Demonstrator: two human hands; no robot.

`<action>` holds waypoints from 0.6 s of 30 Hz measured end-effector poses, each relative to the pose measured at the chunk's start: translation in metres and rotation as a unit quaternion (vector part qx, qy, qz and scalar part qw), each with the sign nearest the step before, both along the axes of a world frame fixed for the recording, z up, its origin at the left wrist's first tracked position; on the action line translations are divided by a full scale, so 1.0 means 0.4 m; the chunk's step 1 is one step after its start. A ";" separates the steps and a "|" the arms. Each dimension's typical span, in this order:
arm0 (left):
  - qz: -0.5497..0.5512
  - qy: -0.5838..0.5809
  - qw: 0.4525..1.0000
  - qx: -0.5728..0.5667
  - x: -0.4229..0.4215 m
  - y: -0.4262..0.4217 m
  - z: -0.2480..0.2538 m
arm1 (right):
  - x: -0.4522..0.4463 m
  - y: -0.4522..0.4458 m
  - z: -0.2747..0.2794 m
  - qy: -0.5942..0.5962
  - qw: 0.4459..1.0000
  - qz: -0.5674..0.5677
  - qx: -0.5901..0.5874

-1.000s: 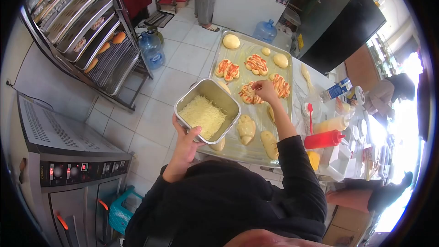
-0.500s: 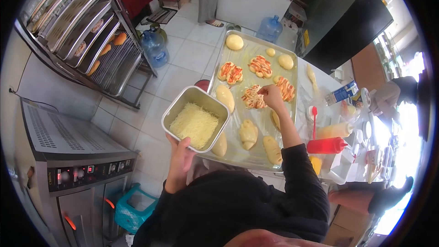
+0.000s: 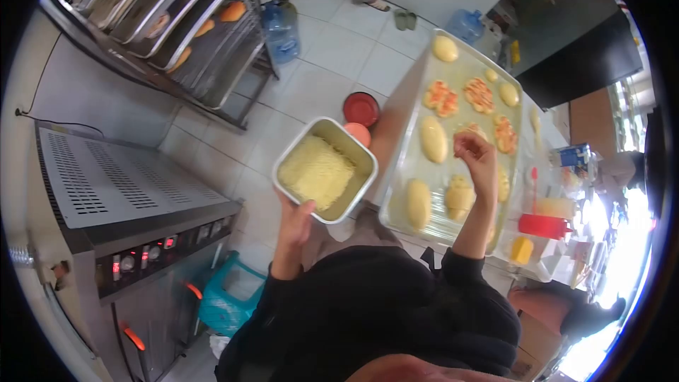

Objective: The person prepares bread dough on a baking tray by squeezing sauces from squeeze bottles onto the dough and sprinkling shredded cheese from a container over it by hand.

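My left hand [image 3: 293, 230] grips a square metal pan [image 3: 359, 182] from its near side, thumb over the rim. Inside lies a heap of grated cheese [image 3: 317, 172]. My right hand [image 3: 478, 157] is over the baking tray [image 3: 460, 71], fingers curled together; what they hold, if anything, cannot be made out. Just beyond the fingertips a topped bun [image 3: 472, 128] is partly hidden. Flower-shaped dough pieces with red and pale sauce [image 3: 479, 95] lie around it. Plain dough pieces, an oval one [image 3: 433, 139] and a knotted one [image 3: 460, 197] among them, share the tray.
A red squeeze bottle [image 3: 543, 226] and a pale one [image 3: 555, 207] lie right of the tray. On my left stand an oven [image 3: 134, 177] and a tray rack [image 3: 212, 64]. A teal stool [image 3: 230, 297], a red basin [image 3: 361, 109] and water bottles [image 3: 281, 35] are on the floor.
The view has swung left, so the tray sits farther right. My right hand has come off the cheese-topped bun toward me. The pan stays in my left hand.
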State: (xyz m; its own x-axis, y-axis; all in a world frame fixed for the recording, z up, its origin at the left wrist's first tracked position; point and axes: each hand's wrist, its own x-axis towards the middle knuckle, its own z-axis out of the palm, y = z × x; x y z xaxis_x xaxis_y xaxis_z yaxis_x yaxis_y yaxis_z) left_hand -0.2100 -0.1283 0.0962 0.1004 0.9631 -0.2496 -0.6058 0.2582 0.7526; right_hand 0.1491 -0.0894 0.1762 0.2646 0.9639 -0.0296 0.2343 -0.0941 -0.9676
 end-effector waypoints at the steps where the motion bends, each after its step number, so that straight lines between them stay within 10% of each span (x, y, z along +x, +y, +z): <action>1: -0.011 0.024 0.999 0.024 -0.050 0.027 -0.022 | -0.138 0.013 0.009 0.031 0.999 0.036 0.003; 7: -0.078 0.069 0.994 0.029 -0.249 0.080 0.004 | -0.736 0.073 -0.104 -0.197 0.905 0.377 0.005; 11: -0.114 0.064 0.991 0.012 -0.312 0.103 0.014 | -0.883 0.062 -0.147 -0.350 0.866 0.344 -0.098; 18: -0.155 0.020 0.988 -0.010 -0.305 0.186 -0.009 | -0.825 0.151 -0.131 -0.243 0.907 0.318 -0.134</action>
State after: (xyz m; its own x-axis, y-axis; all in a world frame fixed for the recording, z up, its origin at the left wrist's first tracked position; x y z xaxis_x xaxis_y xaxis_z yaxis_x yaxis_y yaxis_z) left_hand -0.3320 -0.0541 0.0926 0.3792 0.8825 -0.2781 -0.4654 0.4417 0.7670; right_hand -0.1811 -0.0290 0.1239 -0.2978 0.9012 -0.3149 0.7159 -0.0074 -0.6982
